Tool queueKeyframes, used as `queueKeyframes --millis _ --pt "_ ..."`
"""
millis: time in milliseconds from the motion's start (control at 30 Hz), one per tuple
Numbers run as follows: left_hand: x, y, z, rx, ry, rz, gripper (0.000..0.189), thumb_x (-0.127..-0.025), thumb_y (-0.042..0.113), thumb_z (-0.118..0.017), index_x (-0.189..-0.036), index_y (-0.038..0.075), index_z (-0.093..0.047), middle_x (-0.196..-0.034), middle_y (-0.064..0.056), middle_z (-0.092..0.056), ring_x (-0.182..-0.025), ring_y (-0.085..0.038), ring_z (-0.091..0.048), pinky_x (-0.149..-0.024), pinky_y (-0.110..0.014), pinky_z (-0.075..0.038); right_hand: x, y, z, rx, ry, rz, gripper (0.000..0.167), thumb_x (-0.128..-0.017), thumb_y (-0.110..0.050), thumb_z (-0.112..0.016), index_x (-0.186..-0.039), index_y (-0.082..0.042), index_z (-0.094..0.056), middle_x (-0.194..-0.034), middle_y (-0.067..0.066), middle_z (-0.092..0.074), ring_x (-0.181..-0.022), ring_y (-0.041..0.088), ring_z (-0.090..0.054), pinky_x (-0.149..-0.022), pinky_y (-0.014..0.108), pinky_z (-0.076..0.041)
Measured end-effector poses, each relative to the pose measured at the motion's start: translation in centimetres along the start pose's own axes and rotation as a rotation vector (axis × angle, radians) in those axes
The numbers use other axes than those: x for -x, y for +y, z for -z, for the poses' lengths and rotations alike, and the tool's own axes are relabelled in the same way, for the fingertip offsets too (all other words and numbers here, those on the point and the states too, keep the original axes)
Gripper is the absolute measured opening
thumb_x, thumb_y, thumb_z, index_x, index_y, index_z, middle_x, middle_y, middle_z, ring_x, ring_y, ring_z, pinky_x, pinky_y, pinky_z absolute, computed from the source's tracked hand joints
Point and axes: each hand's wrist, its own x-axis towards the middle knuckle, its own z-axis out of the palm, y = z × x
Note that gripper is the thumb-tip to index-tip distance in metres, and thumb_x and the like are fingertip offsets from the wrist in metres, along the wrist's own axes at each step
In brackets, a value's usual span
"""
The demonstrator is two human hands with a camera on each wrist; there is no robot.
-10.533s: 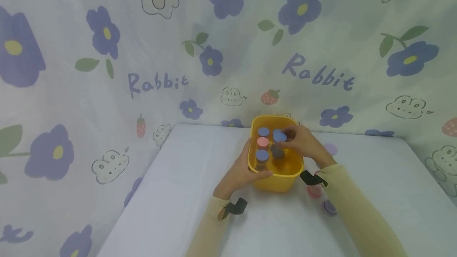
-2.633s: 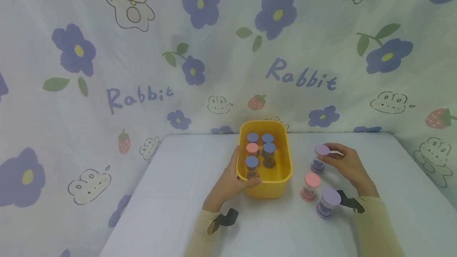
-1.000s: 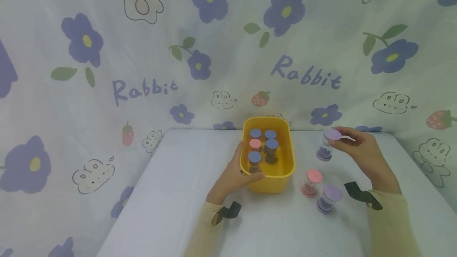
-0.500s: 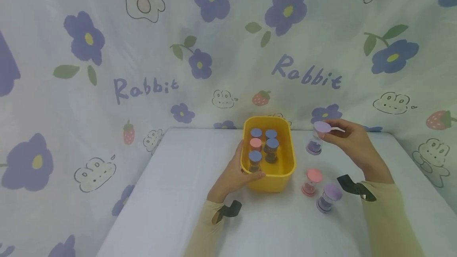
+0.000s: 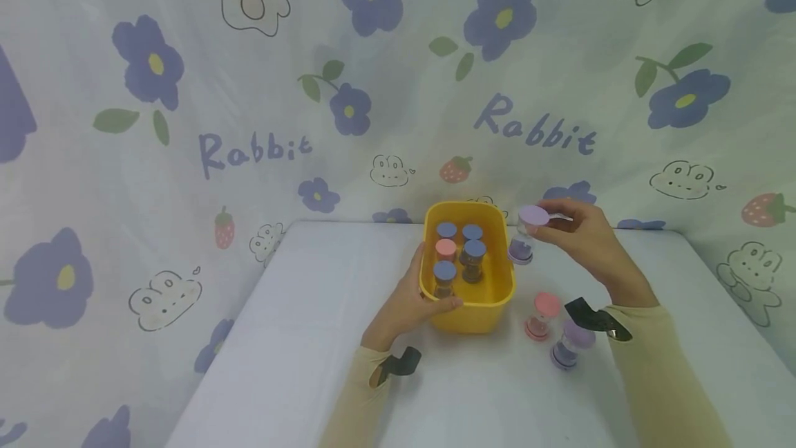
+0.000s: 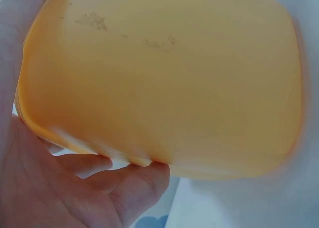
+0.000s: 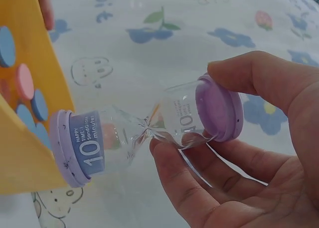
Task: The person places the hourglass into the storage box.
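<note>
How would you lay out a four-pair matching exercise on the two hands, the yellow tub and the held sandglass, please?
Column one
1. Left hand
2. Right hand
3. Yellow tub
4. Held sandglass

Column two
A. Contains a pink-capped sandglass and several blue-capped sandglasses
B. Has purple caps and a "10 minutes" label
C. Grips the tub
D. Holds a sandglass outside the tub

Pairs: 1-C, 2-D, 3-A, 4-B

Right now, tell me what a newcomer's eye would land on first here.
Probably the bright yellow bin, toward the far edge of the white table, with the left grip holding its left side and blue- and pink-capped hourglasses inside. Next, the purple-capped hourglass, tilted in the right grip beside the bin's right rim. Behind everything hangs a curtain with big violet flowers and the word "Rabbit".
</note>
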Motion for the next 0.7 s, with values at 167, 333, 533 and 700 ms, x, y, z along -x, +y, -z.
queueKeyframes --millis 167,333,533,700 --pt "0.0 0.0 0.0 -0.017 0.003 0.007 0.121 -0.079 0.051 -0.087 -0.166 0.035 -0.004 -0.17 0.002 -0.029 -0.151 -0.023 -0.039 -0.124 -0.06 -0.035 -0.3 -0.8 -1.3 -0.003 -0.041 0.017 0.05 -0.094 -0.034 -0.078 -0.135 -0.01 -0.062 -0.13 0.005 -0.062 -0.105 0.003 -0.068 -0.09 0.011 -0.054" --pt "0.0 -0.2 0.0 -0.02 0.007 0.017 0.12 -0.08 0.05 -0.087 -0.166 0.035 -0.004 -0.168 0.008 -0.031 -0.15 -0.022 -0.041 -0.124 -0.058 -0.036 -0.6 -1.5 -2.7 -0.036 -0.085 0.039 0.047 -0.093 -0.026 -0.079 -0.133 -0.008 -0.063 -0.131 0.01 -0.065 -0.11 0.016 -0.07 -0.098 0.029 -0.06" --pt "-0.1 -0.3 0.0 -0.029 0.007 0.002 0.119 -0.08 0.053 -0.085 -0.166 0.035 -0.004 -0.168 0.007 -0.032 -0.148 -0.021 -0.043 -0.123 -0.058 -0.037 -0.8 -2.2 -4.5 -0.057 -0.127 0.031 0.048 -0.091 -0.025 -0.08 -0.132 -0.008 -0.063 -0.134 0.012 -0.066 -0.118 0.031 -0.069 -0.106 0.054 -0.055" --pt "-0.2 -0.3 -0.1 -0.015 0.0 -0.017 0.116 -0.083 0.046 -0.085 -0.166 0.034 -0.004 -0.168 0.003 -0.033 -0.147 -0.021 -0.045 -0.121 -0.058 -0.039 -0.9 -2.4 -6.0 -0.094 -0.175 0.017 0.043 -0.09 -0.025 -0.08 -0.127 -0.009 -0.065 -0.132 0.011 -0.065 -0.12 0.033 -0.069 -0.105 0.051 -0.057"
